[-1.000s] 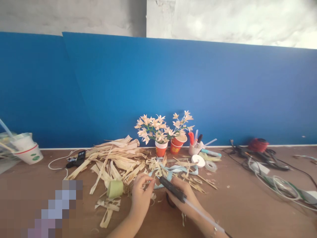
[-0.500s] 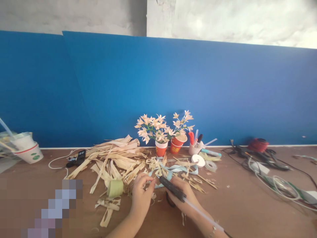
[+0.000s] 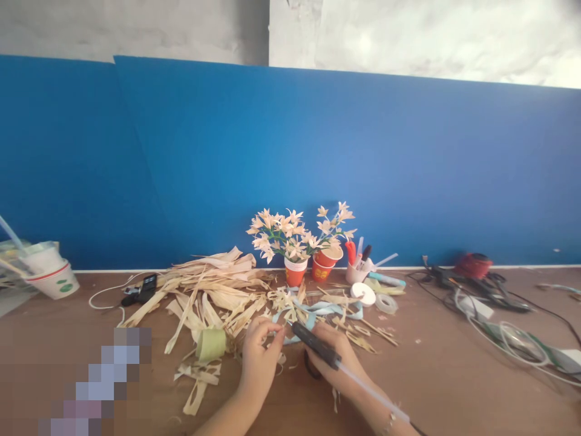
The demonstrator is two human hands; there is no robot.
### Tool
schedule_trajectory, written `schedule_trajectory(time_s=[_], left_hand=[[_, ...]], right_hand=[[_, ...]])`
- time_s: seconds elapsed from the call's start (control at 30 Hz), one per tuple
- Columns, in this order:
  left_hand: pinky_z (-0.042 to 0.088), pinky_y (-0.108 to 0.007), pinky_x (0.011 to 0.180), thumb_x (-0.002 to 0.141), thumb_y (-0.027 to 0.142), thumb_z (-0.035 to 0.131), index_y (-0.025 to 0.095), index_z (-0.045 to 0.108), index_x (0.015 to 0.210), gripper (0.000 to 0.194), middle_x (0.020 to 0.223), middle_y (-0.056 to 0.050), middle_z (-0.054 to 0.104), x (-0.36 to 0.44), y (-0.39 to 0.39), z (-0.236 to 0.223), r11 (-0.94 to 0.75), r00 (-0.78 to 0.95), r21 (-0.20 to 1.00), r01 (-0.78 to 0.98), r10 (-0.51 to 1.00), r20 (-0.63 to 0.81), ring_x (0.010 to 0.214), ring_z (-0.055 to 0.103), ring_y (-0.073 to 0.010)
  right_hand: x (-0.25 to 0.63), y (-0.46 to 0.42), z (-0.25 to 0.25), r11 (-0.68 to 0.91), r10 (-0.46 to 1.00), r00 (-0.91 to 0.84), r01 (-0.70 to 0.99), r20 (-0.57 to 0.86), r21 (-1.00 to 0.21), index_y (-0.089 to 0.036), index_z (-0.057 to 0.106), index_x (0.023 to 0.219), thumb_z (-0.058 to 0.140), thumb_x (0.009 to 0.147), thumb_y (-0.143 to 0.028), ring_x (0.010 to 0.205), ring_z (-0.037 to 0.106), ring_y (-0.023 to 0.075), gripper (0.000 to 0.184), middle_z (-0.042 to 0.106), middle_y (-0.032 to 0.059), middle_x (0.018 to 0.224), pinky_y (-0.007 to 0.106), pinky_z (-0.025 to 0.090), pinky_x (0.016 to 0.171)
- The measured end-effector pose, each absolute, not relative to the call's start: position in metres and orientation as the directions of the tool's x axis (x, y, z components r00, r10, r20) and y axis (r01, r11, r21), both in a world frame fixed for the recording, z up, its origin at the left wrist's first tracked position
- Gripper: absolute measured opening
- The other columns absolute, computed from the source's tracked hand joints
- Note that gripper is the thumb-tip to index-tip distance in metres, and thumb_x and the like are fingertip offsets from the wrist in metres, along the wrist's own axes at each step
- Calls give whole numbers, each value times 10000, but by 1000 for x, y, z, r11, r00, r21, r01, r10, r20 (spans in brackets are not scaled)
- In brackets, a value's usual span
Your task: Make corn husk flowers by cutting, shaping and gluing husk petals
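My right hand [image 3: 341, 357] is wrapped round a black hot glue gun [image 3: 313, 344]. A translucent glue stick [image 3: 374, 393] runs out of its back end, and its tip points left. Thumb and fingertips of my left hand [image 3: 259, 357] are pinched together close to that tip; what they hold is too small to make out. Just beyond both hands lie pale blue ribbon [image 3: 327, 307] and small cut husk pieces [image 3: 285, 298]. Dried corn husks [image 3: 218, 284] are heaped to the left, with a pale green roll [image 3: 211, 345] in front of them.
Husk flowers [image 3: 284, 233] stand in red paper cups [image 3: 295, 275] by the blue partition [image 3: 290, 139]. Beside them are a cup of tools [image 3: 356, 274] and a tape roll [image 3: 387, 304]. Cables [image 3: 499, 345] tangle at right; a white cup [image 3: 57, 281] stands far left.
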State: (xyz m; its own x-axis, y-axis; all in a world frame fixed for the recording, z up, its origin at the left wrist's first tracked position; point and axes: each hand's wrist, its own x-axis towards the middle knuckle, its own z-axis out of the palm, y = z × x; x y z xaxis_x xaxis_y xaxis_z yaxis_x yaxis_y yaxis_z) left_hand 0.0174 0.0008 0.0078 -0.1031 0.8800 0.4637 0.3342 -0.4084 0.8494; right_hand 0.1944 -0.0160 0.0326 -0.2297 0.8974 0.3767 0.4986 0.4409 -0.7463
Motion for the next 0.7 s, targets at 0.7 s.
schedule_trajectory(time_s=[0.7], left_hand=[[471, -315, 690, 778, 298, 575, 196, 625, 647, 173, 728, -30, 600, 18, -1, 13, -406, -112, 848, 340, 878, 466, 740, 587, -198]], right_hand=[[195, -16, 32, 434, 901, -242, 557, 361, -708, -169, 536, 627, 540, 755, -179, 619, 498, 154, 129, 517, 19, 665, 248, 387, 572]])
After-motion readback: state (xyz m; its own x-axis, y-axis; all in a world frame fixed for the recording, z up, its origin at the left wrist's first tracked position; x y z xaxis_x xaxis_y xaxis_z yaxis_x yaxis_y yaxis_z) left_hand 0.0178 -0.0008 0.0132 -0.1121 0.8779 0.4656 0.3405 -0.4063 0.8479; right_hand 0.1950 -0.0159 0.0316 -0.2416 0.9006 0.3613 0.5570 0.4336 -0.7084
